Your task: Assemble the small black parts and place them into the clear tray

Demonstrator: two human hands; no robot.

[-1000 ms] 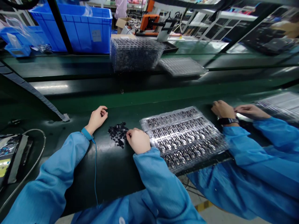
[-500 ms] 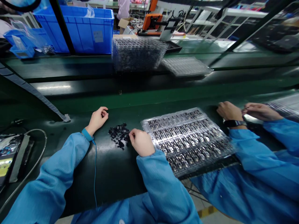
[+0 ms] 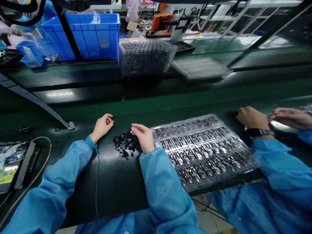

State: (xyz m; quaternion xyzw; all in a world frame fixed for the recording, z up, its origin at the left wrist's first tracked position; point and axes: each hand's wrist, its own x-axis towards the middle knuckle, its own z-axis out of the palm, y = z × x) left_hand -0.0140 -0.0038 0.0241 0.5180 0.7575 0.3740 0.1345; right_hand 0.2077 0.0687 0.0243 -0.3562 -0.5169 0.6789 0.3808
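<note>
While your R hand (image 3: 144, 138) sits at the right edge of the pile (image 3: 124, 146), its fingers stretch over the parts, can't tell if pinching one | L hand (image 3: 102, 125) curled shut on belt (image 3: 117, 182), just left of pile | tray (image 3: 185, 119) just right of pile | co-worker's hand (image 3: 252, 117) well right of pile.

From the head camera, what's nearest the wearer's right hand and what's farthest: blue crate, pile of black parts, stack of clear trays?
1. pile of black parts, just left of the right hand.
2. stack of clear trays, far side, straight ahead.
3. blue crate, far back left.
</note>
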